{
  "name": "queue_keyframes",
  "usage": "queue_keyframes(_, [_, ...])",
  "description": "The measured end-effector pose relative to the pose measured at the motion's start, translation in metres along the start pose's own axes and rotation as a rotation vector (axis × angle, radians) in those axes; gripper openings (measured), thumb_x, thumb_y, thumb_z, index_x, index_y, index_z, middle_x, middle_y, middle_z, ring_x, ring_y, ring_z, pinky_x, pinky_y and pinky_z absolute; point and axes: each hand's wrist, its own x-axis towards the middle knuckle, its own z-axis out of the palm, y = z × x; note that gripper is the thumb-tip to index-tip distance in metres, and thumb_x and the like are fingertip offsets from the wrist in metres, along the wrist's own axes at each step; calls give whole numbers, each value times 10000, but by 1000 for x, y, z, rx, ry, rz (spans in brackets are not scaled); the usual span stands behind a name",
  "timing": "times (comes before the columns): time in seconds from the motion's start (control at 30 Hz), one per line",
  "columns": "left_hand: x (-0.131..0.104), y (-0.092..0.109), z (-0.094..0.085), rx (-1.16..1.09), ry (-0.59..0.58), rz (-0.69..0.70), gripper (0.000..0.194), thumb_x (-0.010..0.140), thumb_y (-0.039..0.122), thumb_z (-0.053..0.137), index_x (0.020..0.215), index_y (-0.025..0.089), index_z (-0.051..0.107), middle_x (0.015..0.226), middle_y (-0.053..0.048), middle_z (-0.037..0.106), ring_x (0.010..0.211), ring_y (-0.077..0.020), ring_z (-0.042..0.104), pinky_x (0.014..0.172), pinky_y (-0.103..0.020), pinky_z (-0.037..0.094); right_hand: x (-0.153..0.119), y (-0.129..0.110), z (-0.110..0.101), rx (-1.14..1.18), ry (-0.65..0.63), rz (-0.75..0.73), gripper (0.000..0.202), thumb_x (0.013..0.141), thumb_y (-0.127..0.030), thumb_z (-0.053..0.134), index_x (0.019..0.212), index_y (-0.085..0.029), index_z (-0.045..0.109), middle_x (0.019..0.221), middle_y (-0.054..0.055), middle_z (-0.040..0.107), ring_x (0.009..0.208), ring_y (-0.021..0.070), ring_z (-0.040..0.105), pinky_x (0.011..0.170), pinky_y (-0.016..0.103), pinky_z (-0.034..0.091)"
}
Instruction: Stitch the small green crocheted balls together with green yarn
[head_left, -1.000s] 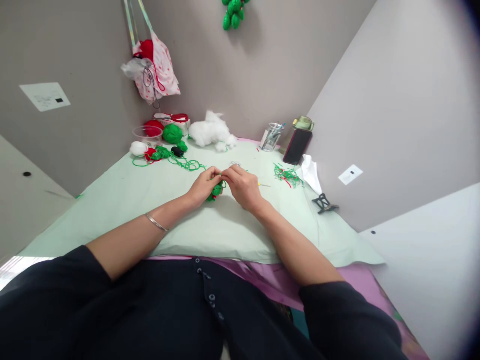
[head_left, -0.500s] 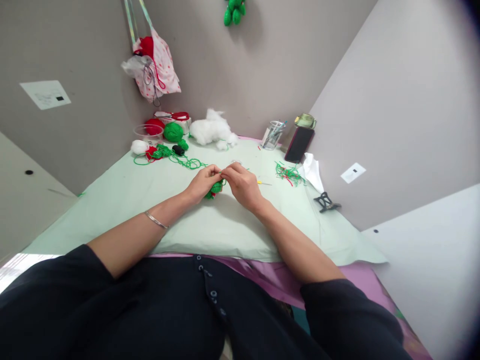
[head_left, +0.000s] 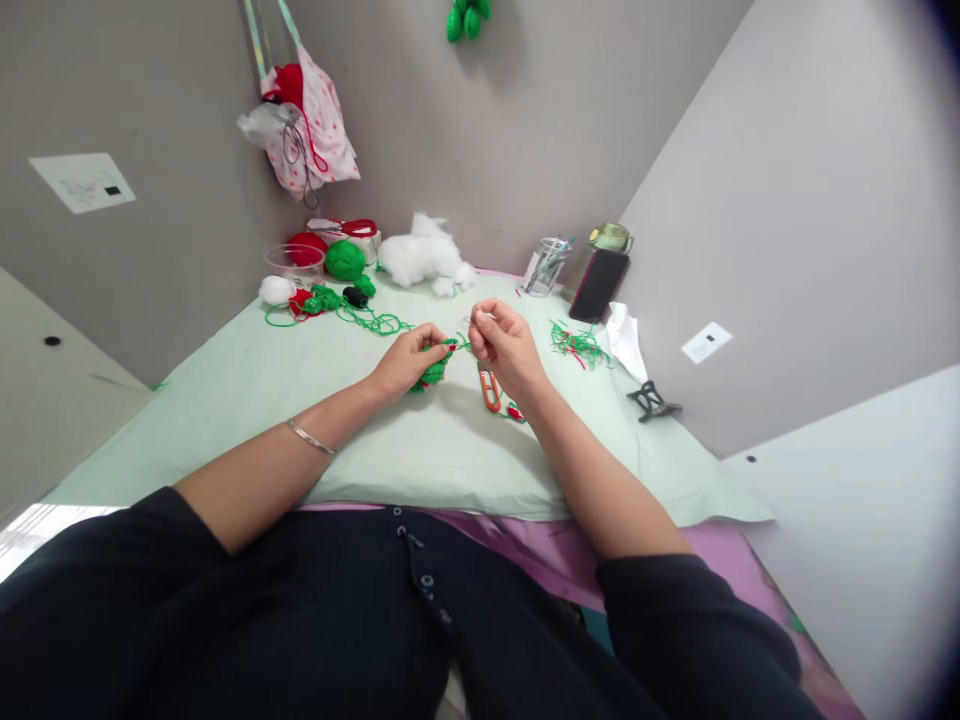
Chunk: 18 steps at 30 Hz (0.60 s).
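Note:
A small green crocheted piece (head_left: 432,374) with a bit of red is pinched in my left hand (head_left: 409,362), fingers closed around its upper side. Short green yarn ends (head_left: 463,342) stick out from it toward the right. My right hand (head_left: 504,345) is raised a little to the right, thumb and fingers pressed together; whatever thin thing they pinch is too small to make out. Below that hand lie orange-handled thread snips (head_left: 490,388) and a small red-and-green piece (head_left: 514,411) on the pale green cloth (head_left: 405,450).
Behind my hands are white stuffing (head_left: 424,258), a green yarn ball (head_left: 345,260), a black spool (head_left: 355,296) and loose green yarn (head_left: 379,322). To the right are yarn scraps (head_left: 579,345), a phone (head_left: 598,285), a pen cup (head_left: 547,268) and a black claw clip (head_left: 654,402).
My right hand has moved away from the green crocheted piece, up and to the right. The orange snips and the small red-and-green piece now show beneath it. My left hand stays nearly in place.

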Motion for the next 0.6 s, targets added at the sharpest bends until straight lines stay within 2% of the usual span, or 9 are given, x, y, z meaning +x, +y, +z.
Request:
queue_keyframes(0.13, [-1,-1,-1,-63,3,3,240,824,360,718,838,171,570,651,17,592,507,-87,520,485,-204,399,0,-5,-2,31,36,-16,392,778,-550,754,849,-218,557,580,-84,473,478,55,347,456,199,277])
queue_keyframes(0.23, [-2,0,-2,-122,21,-15,231,820,354,719,869,168,592,717,9,615,590,-91,576,536,-190,418,1,-5,-4,-6,66,-37,365,760,-515,775,852,-213,591,661,-51,556,534,64,424,500,205,346])
queue_keyframes(0.37, [-3,3,-3,-180,41,-51,229,803,330,744,882,173,597,809,1,642,768,-122,677,663,-201,483,-1,-2,-3,-164,151,-107,320,794,-511,738,850,-217,624,764,-4,650,610,94,517,558,231,427])
queue_keyframes(0.6, [-3,3,-4,-210,14,-84,253,816,340,745,922,168,593,803,-28,689,714,-127,660,648,-222,488,-4,5,-4,-412,285,-262,129,883,-362,648,893,-240,691,791,-5,667,637,119,562,640,264,467])
